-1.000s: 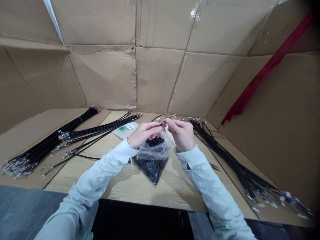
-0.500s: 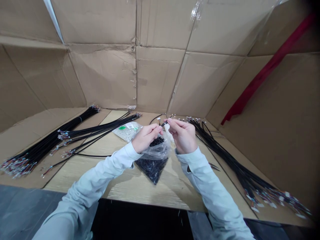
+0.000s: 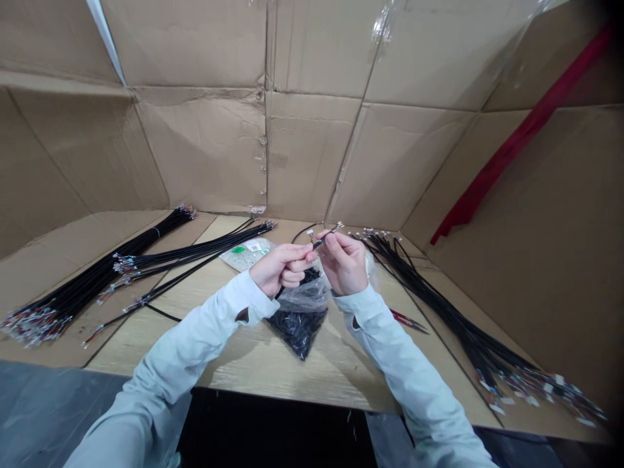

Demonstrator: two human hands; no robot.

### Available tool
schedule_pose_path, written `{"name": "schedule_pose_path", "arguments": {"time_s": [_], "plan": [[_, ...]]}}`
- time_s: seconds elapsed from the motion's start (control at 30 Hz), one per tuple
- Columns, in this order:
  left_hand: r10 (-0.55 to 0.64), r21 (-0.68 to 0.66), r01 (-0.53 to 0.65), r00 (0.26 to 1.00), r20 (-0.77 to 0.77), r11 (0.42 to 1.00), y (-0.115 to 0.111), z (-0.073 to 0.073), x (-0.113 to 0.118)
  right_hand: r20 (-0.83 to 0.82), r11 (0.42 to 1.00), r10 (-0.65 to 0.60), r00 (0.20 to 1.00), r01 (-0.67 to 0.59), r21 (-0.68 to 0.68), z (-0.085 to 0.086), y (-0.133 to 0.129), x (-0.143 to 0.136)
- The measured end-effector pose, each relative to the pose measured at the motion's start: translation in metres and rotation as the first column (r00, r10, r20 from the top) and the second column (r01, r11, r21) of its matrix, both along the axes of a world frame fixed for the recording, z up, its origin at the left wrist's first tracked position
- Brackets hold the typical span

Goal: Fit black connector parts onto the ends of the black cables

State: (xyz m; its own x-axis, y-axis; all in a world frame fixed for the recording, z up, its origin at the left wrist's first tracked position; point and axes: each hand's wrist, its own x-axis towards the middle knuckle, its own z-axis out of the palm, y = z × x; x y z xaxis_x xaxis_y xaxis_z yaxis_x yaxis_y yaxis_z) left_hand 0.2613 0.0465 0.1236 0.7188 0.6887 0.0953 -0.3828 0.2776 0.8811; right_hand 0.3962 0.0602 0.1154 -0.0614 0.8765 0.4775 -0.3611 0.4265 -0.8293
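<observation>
Over the middle of the table, my left hand [image 3: 281, 265] and my right hand [image 3: 344, 261] meet at one black cable [image 3: 319, 242]. Thumb and fingers of both hands are closed on it close to its end. Thin coloured wires with small white connectors [image 3: 337, 227] stick out past my right fingertips. Whether a sleeve sits on the cable there is too small to tell. Just below my hands lies an open clear plastic bag [image 3: 299, 325] full of small black pieces. Behind my left hand rests a second clear bag [image 3: 244, 255] with pale small parts and a green sticker.
A thick bundle of black cables [image 3: 117, 266] lies at the left, with a looser group [image 3: 205, 246] beside it. More black cables [image 3: 439, 305] spread along the right. Red-handled pliers or cutters [image 3: 408, 320] lie near my right forearm. Cardboard walls [image 3: 312, 149] enclose the back and sides.
Both hands have shifted slightly left, the right one more, and now sit closer together. More of the cable's wire end shows beyond my right fingers. The red-handled tool has come further into view.
</observation>
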Motion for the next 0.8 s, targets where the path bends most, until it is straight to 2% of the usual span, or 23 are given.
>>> {"name": "schedule_pose_path", "arguments": {"time_s": [0.07, 0.1, 0.17, 0.2, 0.23, 0.27, 0.3, 0.37, 0.4, 0.43, 0.5, 0.57, 0.63, 0.7, 0.8], "plan": [[-0.036, -0.014, 0.036, 0.999, -0.01, 0.999, 0.001, 0.0, -0.001, 0.011, 1.0, -0.004, 1.0, 0.004, -0.004, 0.0, -0.001, 0.001], [-0.019, 0.007, 0.019, 0.999, -0.028, 1.0, 0.001, 0.0, 0.0, 0.02, 1.0, -0.011, 1.0, 0.011, 0.0, 0.001, 0.0, 0.001], [0.105, 0.119, -0.095, 0.991, -0.083, 0.988, 0.001, 0.0, 0.002, 0.043, 0.999, -0.038, 0.998, 0.038, 0.01, 0.001, 0.0, 0.003], [0.212, 0.221, -0.183, 0.971, -0.114, 0.958, 0.001, -0.001, 0.004, 0.052, 0.998, -0.059, 0.997, 0.059, 0.012, 0.002, 0.001, 0.004], [0.342, 0.353, -0.276, 0.929, -0.141, 0.894, 0.0, -0.002, 0.005, 0.054, 0.996, -0.085, 0.995, 0.084, 0.01, 0.003, 0.001, 0.004], [0.478, 0.501, -0.347, 0.864, -0.158, 0.793, -0.002, -0.003, 0.007, 0.051, 0.993, -0.115, 0.992, 0.115, 0.0, 0.004, 0.001, 0.005], [0.601, 0.645, -0.378, 0.783, -0.16, 0.664, -0.003, -0.004, 0.008, 0.045, 0.989, -0.148, 0.988, 0.149, -0.02, 0.005, 0.001, 0.004], [0.767, 0.849, -0.329, 0.629, -0.13, 0.414, -0.007, -0.006, 0.009, 0.036, 0.973, -0.217, 0.976, 0.219, -0.07, 0.006, -0.002, 0.002], [0.81, 0.9, -0.29, 0.576, -0.109, 0.327, -0.009, -0.007, 0.009, 0.036, 0.965, -0.245, 0.969, 0.247, -0.091, 0.006, -0.003, 0.001], [0.834, 0.926, -0.262, 0.544, -0.09, 0.271, -0.01, -0.009, 0.01, 0.039, 0.959, -0.262, 0.964, 0.265, -0.105, 0.006, -0.005, -0.001], [0.851, 0.941, -0.257, 0.521, -0.055, 0.218, -0.012, -0.011, 0.01, 0.049, 0.959, -0.259, 0.965, 0.263, -0.103, 0.005, -0.01, -0.004], [0.85, 0.931, -0.29, 0.525, -0.037, 0.22, -0.013, -0.012, 0.011, 0.065, 0.97, -0.228, 0.971, 0.233, -0.075, 0.003, -0.013, -0.006], [0.828, 0.901, -0.335, 0.56, -0.045, 0.276, -0.012, -0.013, 0.011, 0.087, 0.976, -0.208, 0.974, 0.212, -0.041, 0.001, -0.015, -0.007], [0.769, 0.829, -0.393, 0.636, -0.068, 0.399, -0.011, -0.011, 0.011, 0.114, 0.977, -0.211, 0.971, 0.212, -0.003, 0.0, -0.015, -0.006], [0.608, 0.618, -0.44, 0.79, -0.077, 0.651, -0.008, -0.009, 0.01, 0.157, 0.976, -0.217, 0.964, 0.21, 0.062, -0.002, -0.012, -0.005]]}}
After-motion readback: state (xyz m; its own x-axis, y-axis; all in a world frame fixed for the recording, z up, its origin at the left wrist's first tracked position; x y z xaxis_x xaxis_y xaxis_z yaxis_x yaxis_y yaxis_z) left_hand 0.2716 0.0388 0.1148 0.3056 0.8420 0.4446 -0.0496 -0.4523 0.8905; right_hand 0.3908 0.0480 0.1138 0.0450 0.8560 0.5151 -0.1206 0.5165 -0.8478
